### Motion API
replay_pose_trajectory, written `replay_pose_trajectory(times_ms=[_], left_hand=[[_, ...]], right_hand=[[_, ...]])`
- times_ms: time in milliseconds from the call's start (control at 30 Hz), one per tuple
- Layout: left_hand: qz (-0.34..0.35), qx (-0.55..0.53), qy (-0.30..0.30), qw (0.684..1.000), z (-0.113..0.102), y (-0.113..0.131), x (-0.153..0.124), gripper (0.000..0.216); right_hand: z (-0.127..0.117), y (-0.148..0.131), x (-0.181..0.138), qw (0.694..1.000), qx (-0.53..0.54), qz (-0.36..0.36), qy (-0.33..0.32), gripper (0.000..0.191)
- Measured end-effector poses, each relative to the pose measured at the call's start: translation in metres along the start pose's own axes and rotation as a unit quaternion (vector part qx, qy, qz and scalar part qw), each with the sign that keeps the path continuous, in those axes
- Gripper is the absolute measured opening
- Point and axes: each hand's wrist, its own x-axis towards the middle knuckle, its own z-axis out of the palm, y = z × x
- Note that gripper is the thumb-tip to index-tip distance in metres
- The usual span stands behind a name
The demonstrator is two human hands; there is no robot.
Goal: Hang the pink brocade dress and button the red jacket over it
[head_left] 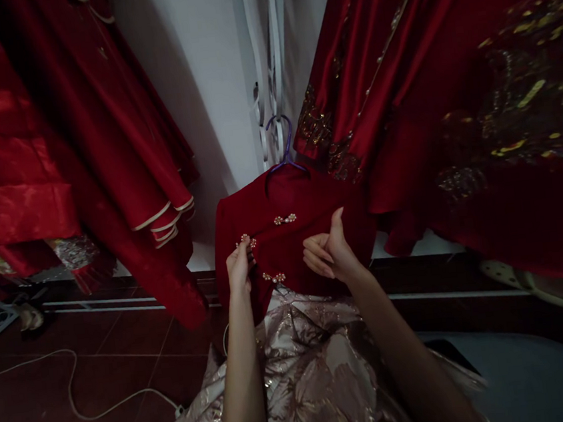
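A dark red velvet top [280, 201] hangs on a purple hanger [282, 147] in front of a white wall. It has pearl clasps [285, 219] down its front and a pale gold brocade skirt [308, 369] below. My left hand [239, 266] is closed in a pinch on the pearl clasp at the garment's left edge. My right hand [328, 249] has its fingers curled round a fold of the red velvet, thumb raised.
Red satin gowns [101, 122] hang at the left, and red gowns with gold embroidery [451, 99] hang at the right. A white cable [73, 387] trails over the dark red tiled floor. A grey padded surface [530, 373] lies at the lower right.
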Motion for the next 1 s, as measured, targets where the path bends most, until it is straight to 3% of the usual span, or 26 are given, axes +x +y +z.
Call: replay_pose_trajectory(times_ms=[267,533,733,1000], left_hand=[[-0.003,0.015,-0.036,0.999,-0.009,-0.003,0.01,0.037],[-0.003,0.003,-0.029,1.0,-0.009,-0.006,0.012,0.027],[0.004,-0.01,-0.013,1.0,-0.007,-0.003,0.01,0.021],[0.02,0.023,-0.026,0.999,-0.005,-0.006,0.008,0.029]], right_hand=[[0.001,0.002,0.003,0.999,-0.032,0.013,0.026,0.075],[0.004,-0.008,-0.005,0.998,0.063,-0.021,-0.018,0.078],[0.011,-0.013,-0.01,0.997,0.053,-0.059,0.023,0.1],[-0.007,-0.003,0.001,0.995,0.014,-0.062,0.079,0.099]])
